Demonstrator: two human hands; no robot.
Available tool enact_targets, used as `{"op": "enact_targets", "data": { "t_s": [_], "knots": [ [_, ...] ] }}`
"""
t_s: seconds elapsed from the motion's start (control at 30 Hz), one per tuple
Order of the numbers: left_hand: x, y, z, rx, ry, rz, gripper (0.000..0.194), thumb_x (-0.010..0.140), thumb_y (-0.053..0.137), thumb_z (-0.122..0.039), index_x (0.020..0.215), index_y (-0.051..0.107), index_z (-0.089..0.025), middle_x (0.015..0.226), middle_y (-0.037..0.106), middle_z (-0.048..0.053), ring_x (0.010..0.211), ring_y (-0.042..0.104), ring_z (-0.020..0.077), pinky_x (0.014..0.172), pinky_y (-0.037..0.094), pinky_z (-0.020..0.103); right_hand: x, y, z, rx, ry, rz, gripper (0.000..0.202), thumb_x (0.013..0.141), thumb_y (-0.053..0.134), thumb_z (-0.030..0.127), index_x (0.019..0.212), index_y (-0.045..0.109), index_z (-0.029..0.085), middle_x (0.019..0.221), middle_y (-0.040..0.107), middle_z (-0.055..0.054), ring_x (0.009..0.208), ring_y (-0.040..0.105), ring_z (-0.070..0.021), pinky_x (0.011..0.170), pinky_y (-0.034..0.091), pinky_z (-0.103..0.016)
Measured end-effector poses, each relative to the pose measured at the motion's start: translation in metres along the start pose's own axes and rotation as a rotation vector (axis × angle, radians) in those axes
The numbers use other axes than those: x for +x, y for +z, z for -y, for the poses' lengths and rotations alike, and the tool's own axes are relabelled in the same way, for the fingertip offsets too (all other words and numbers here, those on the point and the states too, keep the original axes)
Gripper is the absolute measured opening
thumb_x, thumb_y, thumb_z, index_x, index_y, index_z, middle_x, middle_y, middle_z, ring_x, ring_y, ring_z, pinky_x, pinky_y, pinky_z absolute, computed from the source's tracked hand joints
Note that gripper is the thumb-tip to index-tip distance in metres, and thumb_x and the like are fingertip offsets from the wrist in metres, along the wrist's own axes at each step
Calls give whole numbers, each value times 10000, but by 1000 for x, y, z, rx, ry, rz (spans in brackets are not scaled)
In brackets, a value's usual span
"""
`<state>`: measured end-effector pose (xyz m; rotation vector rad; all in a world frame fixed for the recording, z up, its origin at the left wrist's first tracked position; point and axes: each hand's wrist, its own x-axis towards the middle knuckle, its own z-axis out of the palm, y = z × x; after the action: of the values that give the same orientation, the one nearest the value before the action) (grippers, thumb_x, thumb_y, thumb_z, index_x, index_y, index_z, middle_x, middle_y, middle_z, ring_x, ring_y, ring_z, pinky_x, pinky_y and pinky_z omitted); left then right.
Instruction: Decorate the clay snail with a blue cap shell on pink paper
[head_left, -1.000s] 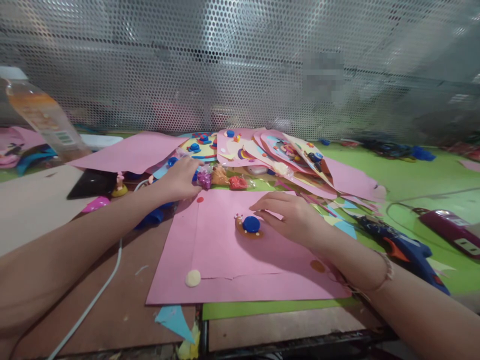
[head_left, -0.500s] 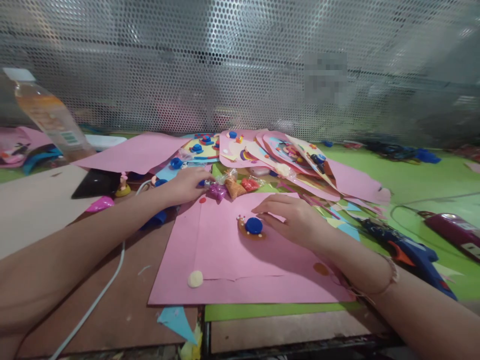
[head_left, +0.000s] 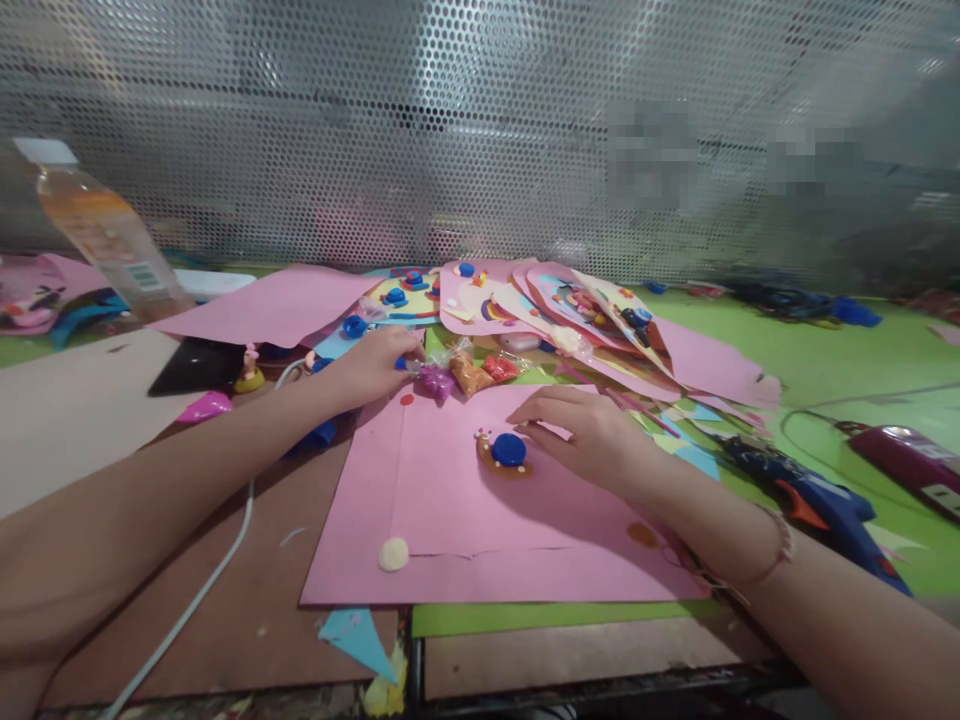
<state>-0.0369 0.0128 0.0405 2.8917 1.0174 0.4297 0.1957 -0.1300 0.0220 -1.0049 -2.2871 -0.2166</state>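
Note:
A pink sheet (head_left: 480, 520) lies in front of me with a brown clay snail (head_left: 495, 463) on it, whose shell is a blue bottle cap (head_left: 509, 449). My right hand (head_left: 585, 430) hovers just right of the snail, fingers slightly apart and holding nothing. At the sheet's back left edge, my left hand (head_left: 382, 362) has its fingers bent around something blue, too small to make out. Beside those fingers are small bags of purple clay (head_left: 437, 381), orange-brown clay (head_left: 469, 373) and red clay (head_left: 501, 368). A cream disc (head_left: 393, 554) sits near the sheet's front left.
Decorated paper pieces (head_left: 525, 300) are piled behind the bags. A blue glue gun (head_left: 817, 505) and a dark red device (head_left: 904, 455) lie at the right. On the left stand a bottle (head_left: 112, 235) and a white cable (head_left: 202, 600). A perforated metal panel (head_left: 480, 130) rises behind.
My left hand has shifted slightly back and its fingers have drawn a little away from the purple bag. The right hand and snail have hardly moved.

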Motion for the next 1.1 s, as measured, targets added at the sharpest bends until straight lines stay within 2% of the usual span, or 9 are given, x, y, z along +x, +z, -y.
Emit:
{"op": "enact_targets", "data": {
  "t_s": [0.2, 0.3, 0.47, 0.53, 0.63, 0.7, 0.83, 0.97, 1.1],
  "knots": [
    [-2, -5, -2, -27, 6, 5, 138, 790, 568, -239, 805, 668, -145, 803, 673, 61, 765, 594, 180, 721, 444, 288, 0, -1, 0, -11, 5, 9, 206, 857, 463, 72, 831, 650, 153, 786, 712, -59, 720, 651, -151, 654, 538, -266],
    [-2, -6, -3, -22, -22, 31, 168, 798, 535, -232, 833, 678, -151, 832, 700, 64, 783, 616, 185, 727, 455, 289, 0, 0, 0, -14, -2, 9, 193, 856, 475, 75, 827, 651, 146, 786, 713, -60, 720, 652, -158, 651, 539, -271],
    [-1, -17, 5, 65, -176, -26, 354, 762, 469, -145, 1049, 675, -142, 1090, 688, 108, 1026, 610, 260, 903, 443, 360, 1, 0, 1, -9, 11, -18, 180, 868, 485, 93, 821, 652, 138, 780, 709, -69, 712, 659, -162, 651, 543, -272],
    [-1, -28, 12, 41, -255, -96, 432, 747, 428, -106, 1113, 654, -148, 1165, 663, 87, 1084, 590, 246, 945, 428, 336, 1, 0, 1, -16, 10, -26, 176, 871, 487, 102, 819, 651, 143, 771, 707, -69, 698, 660, -164, 641, 545, -275],
    [-1, -44, 25, -12, -383, -150, 421, 752, 415, -142, 1086, 666, -179, 1149, 669, 44, 1054, 604, 219, 910, 451, 289, 0, 0, 2, -21, 8, -29, 183, 875, 480, 111, 815, 649, 153, 769, 708, -66, 701, 665, -166, 648, 551, -279],
    [-1, -51, 35, 16, -438, -127, 391, 741, 423, -169, 1025, 691, -195, 1120, 676, 38, 1031, 609, 214, 880, 460, 271, 0, 0, 1, -19, 19, -22, 192, 876, 474, 109, 819, 650, 160, 779, 710, -63, 715, 669, -164, 660, 554, -277],
    [0, -53, 54, 68, -405, -53, 409, 720, 424, -209, 1023, 699, -223, 1127, 673, 23, 1020, 605, 213, 860, 450, 251, -1, 1, 1, -2, 55, -14, 205, 872, 467, 90, 864, 659, 162, 820, 716, -65, 735, 671, -158, 671, 558, -274],
    [-2, -52, 71, 146, -400, 95, 419, 675, 457, -237, 1008, 704, -174, 1033, 702, 55, 933, 618, 230, 813, 441, 258, -3, 2, 0, 2, 74, -11, 252, 886, 422, 87, 923, 660, 164, 874, 719, -77, 766, 672, -160, 676, 561, -282],
    [-6, -58, 90, 150, -411, 221, 359, 643, 478, -229, 902, 718, -164, 928, 719, 46, 866, 614, 216, 777, 420, 249, -3, 1, 0, -4, 64, 16, 255, 897, 413, 98, 906, 658, 166, 854, 720, -71, 765, 671, -159, 683, 558, -280]
  ]
}}
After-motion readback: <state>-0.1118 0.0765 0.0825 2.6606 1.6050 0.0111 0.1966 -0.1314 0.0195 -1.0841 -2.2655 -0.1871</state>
